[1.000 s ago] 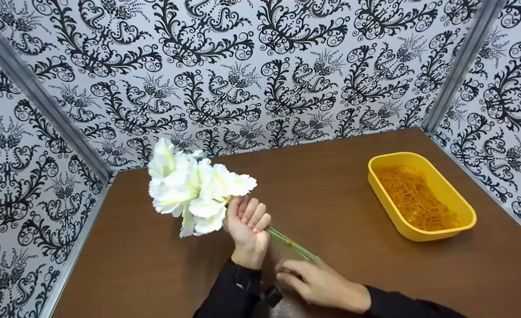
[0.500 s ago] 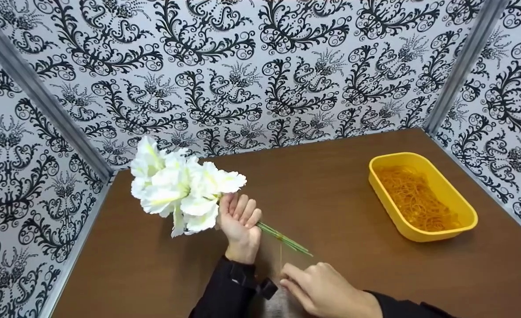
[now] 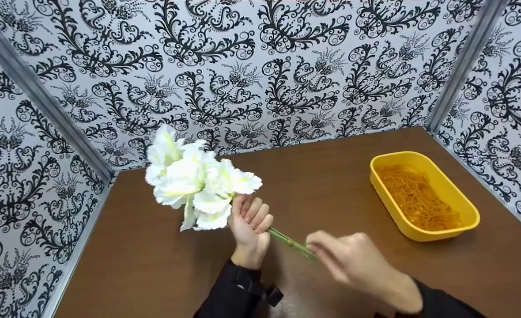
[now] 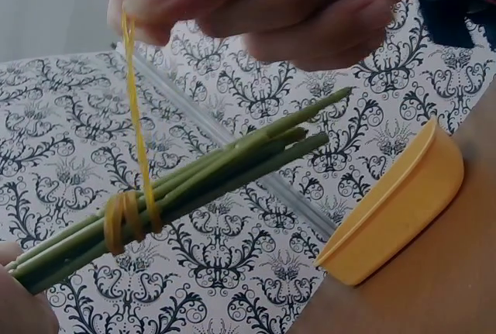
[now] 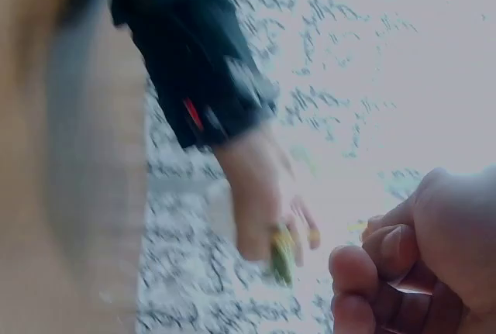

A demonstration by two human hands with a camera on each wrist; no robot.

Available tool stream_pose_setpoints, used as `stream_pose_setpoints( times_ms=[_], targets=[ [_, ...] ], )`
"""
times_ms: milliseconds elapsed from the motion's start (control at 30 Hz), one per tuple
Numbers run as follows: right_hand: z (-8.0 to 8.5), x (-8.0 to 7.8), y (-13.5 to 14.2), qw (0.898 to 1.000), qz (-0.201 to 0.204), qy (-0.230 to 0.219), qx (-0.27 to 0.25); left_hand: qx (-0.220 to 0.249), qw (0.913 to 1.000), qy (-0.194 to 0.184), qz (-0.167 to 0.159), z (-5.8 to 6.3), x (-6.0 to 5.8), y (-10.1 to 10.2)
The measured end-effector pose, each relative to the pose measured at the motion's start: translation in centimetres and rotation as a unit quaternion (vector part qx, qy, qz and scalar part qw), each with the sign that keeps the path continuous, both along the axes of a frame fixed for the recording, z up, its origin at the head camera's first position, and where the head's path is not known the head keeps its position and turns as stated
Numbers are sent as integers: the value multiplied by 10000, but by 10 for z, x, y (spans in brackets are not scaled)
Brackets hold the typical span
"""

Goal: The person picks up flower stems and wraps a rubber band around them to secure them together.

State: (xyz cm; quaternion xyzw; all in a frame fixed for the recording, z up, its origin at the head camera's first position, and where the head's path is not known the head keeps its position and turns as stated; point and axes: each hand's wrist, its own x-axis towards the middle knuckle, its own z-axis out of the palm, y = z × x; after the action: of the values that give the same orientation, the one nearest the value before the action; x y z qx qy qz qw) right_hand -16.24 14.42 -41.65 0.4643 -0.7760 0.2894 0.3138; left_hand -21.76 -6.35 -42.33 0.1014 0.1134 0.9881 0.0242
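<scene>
My left hand (image 3: 250, 225) grips a bunch of white flowers (image 3: 198, 181) just below the blooms. The green stems (image 4: 201, 179) stick out past the hand toward the lower right. A yellow rubber band (image 4: 138, 132) is wound round the stems, with one loop stretched away from them. My right hand (image 3: 353, 260) pinches the end of that loop between thumb and forefinger, close to the stem ends in the head view. The right wrist view is blurred; there the right hand (image 5: 411, 256) shows curled fingers, with the left hand (image 5: 263, 194) beyond.
A yellow tub (image 3: 457, 198) holding many rubber bands (image 3: 413, 196) stands on the right of the brown table (image 3: 313, 172). Patterned walls (image 3: 260, 66) with grey metal posts enclose the table at the back and sides.
The right hand has moved from below the stems up and to the right, pulling the band's loop. The flowers and left hand shifted left, then back right.
</scene>
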Motion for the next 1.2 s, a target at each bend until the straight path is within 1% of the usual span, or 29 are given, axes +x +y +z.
stream_pose_setpoints(
  times_ms=[133,267,400,467,533,667,733,800,867,933,1000,1100,1200],
  targets=[
    [6,-15,14,9996,-290,66,16,-151,9991,52,-382,0,3,3],
    [4,-32,24,9983,-552,178,55,-85,9958,166,-901,0,3,2],
    [-3,-46,28,9980,-600,161,96,24,9901,255,-1379,-2,2,2],
    [-8,-50,28,9979,-607,110,170,74,9880,300,-1514,-3,2,3],
    [-12,-54,27,9980,-590,41,225,146,9867,344,-1582,-3,2,4],
    [-22,-57,19,9984,-444,-50,333,324,9876,298,-1509,-2,4,4],
    [-29,-56,13,9987,-262,-191,391,395,9890,206,-1410,-1,5,4],
    [-38,-55,6,9980,9,-474,425,469,9900,159,-1320,0,5,4],
    [-48,-53,-2,9952,296,-854,363,547,9905,172,-1246,0,6,4],
    [-58,-49,-11,9863,824,-1422,103,665,9907,255,-1160,-1,6,4],
    [-66,-44,-20,9748,1284,-1796,-318,807,9906,356,-1049,-1,6,4],
    [-77,-36,-32,9556,1836,-2074,-1007,952,9913,406,-816,0,7,4],
    [-83,-30,-40,9477,1926,-2073,-1476,983,9927,342,-613,1,7,3]
  ],
)
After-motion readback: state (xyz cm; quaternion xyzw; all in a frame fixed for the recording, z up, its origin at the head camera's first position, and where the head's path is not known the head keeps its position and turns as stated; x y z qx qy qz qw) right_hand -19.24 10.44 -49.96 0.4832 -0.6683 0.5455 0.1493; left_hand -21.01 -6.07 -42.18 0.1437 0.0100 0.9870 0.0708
